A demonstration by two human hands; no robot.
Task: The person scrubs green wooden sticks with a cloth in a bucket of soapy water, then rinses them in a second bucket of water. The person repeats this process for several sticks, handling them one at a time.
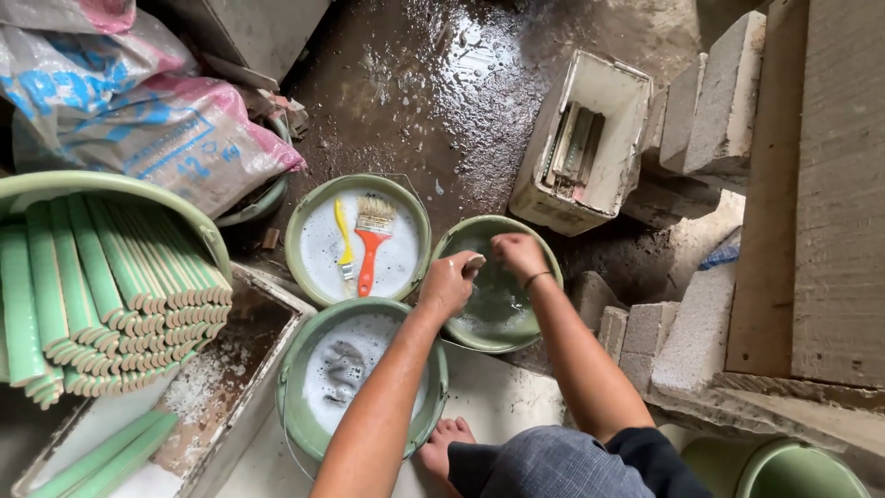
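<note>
Green bucket (499, 282), part-filled with cloudy water: landmark. Left hand (448, 284), arm extended, fist curled over its near-left rim, gripping a small pale piece (474, 264). Right hand (518, 253), wrist bent down, fingers closed above the far rim; whether it grips anything cannot be told. Left of the bucket: foam-filled bucket (358, 242) containing red-handled brush (372, 232) and yellow-handled brush (343, 242). Further left: stacked green tiles (101, 286).

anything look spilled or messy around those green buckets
Yes. The dark floor beyond the buckets is wet, with shiny puddles. White residue spatters the tray at left. Both hands, left hand and right hand, are over the murky bucket.
</note>
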